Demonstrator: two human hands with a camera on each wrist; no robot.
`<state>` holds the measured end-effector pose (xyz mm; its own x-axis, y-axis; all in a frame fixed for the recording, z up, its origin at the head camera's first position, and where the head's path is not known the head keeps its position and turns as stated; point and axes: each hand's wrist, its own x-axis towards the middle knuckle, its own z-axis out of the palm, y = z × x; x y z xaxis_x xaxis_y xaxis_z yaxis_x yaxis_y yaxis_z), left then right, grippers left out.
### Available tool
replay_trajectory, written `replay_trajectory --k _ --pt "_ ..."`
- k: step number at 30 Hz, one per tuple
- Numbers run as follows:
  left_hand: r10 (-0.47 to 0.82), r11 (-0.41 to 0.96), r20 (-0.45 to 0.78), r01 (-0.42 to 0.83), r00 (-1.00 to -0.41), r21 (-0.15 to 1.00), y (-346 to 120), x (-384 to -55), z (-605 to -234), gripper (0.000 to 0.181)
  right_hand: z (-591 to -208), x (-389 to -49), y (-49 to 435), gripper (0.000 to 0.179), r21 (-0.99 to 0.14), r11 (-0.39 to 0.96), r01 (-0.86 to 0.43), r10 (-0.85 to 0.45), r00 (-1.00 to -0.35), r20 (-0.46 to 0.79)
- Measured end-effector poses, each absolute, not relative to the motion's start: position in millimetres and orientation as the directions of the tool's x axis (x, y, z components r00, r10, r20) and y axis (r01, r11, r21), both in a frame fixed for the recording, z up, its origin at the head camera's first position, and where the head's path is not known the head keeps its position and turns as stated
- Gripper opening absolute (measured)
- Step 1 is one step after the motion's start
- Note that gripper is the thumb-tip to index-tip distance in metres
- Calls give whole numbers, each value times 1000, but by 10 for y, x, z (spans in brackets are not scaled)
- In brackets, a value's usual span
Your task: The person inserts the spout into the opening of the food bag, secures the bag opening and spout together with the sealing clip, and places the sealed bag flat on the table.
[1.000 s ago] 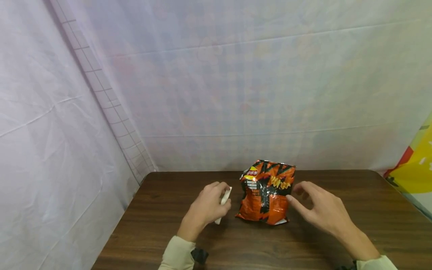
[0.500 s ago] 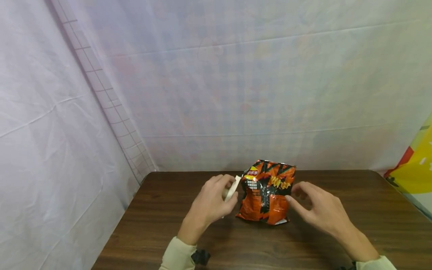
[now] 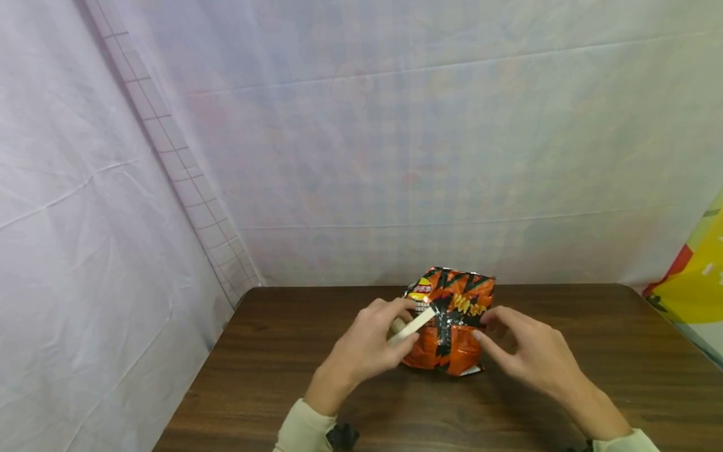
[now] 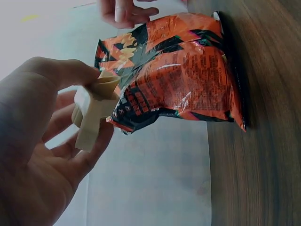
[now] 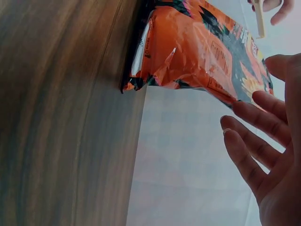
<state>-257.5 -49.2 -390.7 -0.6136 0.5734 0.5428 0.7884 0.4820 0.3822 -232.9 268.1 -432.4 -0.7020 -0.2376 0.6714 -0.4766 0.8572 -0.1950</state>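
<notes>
My left hand pinches a cream plastic clip between thumb and fingers. The clip, which looks like a bag clip, stands in front of the left side of an orange and black chip bag. That bag stands on the table, slightly crumpled, its top seam upward. In the left wrist view the clip overlaps the bag's edge; whether it touches is unclear. My right hand is at the bag's right side with loosely bent fingers; at least one fingertip seems to touch the bag.
A dark brown wooden table lies under both hands. Behind it hangs a pale checked curtain, with a white sheet at the left. A yellow and red item is at the far right.
My left hand has moved rightward with the clip, from beside the bag to in front of its left part. The clip has tilted more toward level. The right hand has shifted slightly left.
</notes>
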Motion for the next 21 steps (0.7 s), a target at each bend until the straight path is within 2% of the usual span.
replay_trajectory --k 7,14,21 --pt "649 436 517 830 -558 347 -417 -2546 -3937 30 -4321 -2310 2639 21 -200 834 -515 -272 -698 662" --pt "722 422 505 879 -473 221 -328 -2514 -3983 23 -4312 -2293 2582 26 -206 791 -576 -315 -672 671" --pt "776 387 476 908 -414 160 -262 -2487 -4046 12 -4302 -2270 2537 30 -222 729 -647 -375 -649 662"
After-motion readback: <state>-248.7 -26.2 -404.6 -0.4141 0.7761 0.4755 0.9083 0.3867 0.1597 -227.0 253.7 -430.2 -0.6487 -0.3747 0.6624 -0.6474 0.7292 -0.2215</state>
